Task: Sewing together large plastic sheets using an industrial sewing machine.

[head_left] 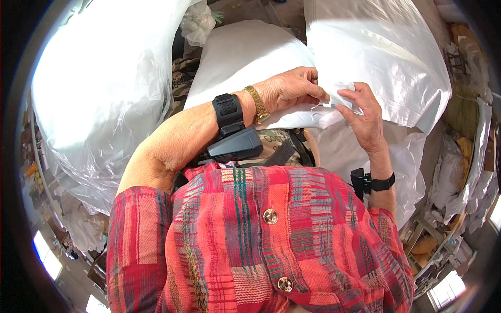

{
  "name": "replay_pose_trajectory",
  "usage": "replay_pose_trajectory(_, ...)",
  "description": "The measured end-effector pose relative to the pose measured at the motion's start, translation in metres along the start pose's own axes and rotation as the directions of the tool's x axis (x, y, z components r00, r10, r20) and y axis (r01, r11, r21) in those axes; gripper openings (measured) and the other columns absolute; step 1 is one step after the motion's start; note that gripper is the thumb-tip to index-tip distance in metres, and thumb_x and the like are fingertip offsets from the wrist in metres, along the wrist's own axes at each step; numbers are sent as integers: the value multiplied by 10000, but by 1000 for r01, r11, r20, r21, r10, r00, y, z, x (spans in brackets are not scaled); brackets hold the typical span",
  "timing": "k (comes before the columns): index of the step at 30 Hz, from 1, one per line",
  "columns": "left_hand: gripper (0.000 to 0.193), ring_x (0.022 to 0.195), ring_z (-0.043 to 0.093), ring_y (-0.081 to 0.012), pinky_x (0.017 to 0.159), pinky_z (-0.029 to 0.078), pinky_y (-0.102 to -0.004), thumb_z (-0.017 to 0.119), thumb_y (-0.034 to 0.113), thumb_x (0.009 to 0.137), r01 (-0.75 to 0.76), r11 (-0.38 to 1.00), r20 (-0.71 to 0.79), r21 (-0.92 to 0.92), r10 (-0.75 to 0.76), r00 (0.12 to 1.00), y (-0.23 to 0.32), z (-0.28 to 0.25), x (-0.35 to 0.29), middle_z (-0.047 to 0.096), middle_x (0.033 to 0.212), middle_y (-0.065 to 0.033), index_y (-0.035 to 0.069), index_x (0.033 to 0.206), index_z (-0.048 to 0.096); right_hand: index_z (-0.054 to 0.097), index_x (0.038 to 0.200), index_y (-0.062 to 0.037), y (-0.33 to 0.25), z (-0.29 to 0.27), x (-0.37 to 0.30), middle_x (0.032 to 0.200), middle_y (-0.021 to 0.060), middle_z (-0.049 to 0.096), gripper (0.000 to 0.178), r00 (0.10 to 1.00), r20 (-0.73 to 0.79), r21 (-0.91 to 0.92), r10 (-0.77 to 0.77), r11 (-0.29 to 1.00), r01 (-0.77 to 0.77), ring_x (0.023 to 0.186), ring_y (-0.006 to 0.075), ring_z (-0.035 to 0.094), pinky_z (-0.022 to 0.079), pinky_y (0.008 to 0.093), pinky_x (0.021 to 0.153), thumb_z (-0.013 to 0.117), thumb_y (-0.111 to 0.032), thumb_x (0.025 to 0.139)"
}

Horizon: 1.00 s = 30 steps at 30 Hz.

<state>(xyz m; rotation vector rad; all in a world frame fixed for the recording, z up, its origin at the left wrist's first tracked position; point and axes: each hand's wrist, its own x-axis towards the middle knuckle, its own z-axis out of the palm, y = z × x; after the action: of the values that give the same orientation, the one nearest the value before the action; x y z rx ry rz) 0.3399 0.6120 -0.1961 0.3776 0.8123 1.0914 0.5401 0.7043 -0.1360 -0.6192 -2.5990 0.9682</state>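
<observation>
Over my lap, my left hand (pixel 295 89) reaches across to the right, its thumb and fingertips pinched on the edge of a thin white plastic bag (pixel 342 89). Facing it, my right hand (pixel 367 117) grips the same crumpled plastic between thumb and fingers. The fingertips of both hands lie a short way apart. Whether this small bag is separate from the white plastic under it, I cannot tell. Beneath my left hand, a smooth white plastic sheet or sack (pixel 240 55) drapes over my legs and camouflage trousers (pixel 272 142).
A big, filled, translucent bag (pixel 104 94) bulges at the left. Beyond my right hand stands a stack of glossy white plastic (pixel 381 52). A knotted clear bag (pixel 198 23) sits at the far side. Cluttered shelving (pixel 433 240) and loose plastic line the right.
</observation>
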Motion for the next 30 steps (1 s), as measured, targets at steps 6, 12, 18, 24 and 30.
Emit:
replay_pose_trajectory(6, 296, 890, 673, -136, 866, 572, -274, 719, -11, 840, 3, 1000, 4, -2, -3, 1000, 0, -1, -2, 669, 1006, -85, -18, 1111, 601, 692, 1075, -38, 1, 1, 2, 1017, 116, 589, 318, 999, 14, 14, 45, 999, -45, 932, 261, 595, 490, 345, 804, 771, -206, 817)
replay_pose_trajectory(12, 297, 895, 680, -142, 853, 571, -269, 730, -8, 834, -9, 998, 30, -55, 11, 1000, -2, -2, 0, 676, 1007, -86, -8, 1102, 602, 698, 1060, -42, 3, -2, 3, 1004, 112, 584, 286, 999, 28, 41, 42, 998, -44, 927, 256, 593, 487, 338, 799, 762, -195, 827)
replay_pose_trajectory(18, 309, 917, 674, -132, 885, 565, -269, 712, -19, 844, 4, 1000, 16, -18, -3, 1000, -3, -3, 0, 675, 1019, -81, -10, 1132, 602, 681, 1054, -45, 5, 2, 3, 996, 115, 605, 199, 1000, -5, -12, -12, 1000, 12, 878, 269, 615, 500, 341, 759, 697, -118, 869)
replay_pose_trajectory(24, 302, 898, 673, -133, 851, 562, -266, 732, -17, 828, -7, 1000, 24, -29, 7, 1000, -4, -3, 1, 677, 994, -73, 3, 1103, 608, 648, 1010, -30, 7, 10, 0, 975, 121, 629, 116, 992, -123, -22, -4, 1000, 1, 831, 281, 634, 508, 357, 754, 646, -50, 896)
replay_pose_trajectory(30, 268, 850, 671, -137, 796, 563, -256, 766, 7, 812, 12, 999, -15, -46, -12, 1000, -3, -1, -1, 678, 962, -64, 26, 1036, 620, 630, 979, -15, 11, 14, -1, 991, 131, 623, 81, 968, -249, 54, 27, 998, -14, 865, 271, 630, 507, 349, 781, 620, -20, 898)
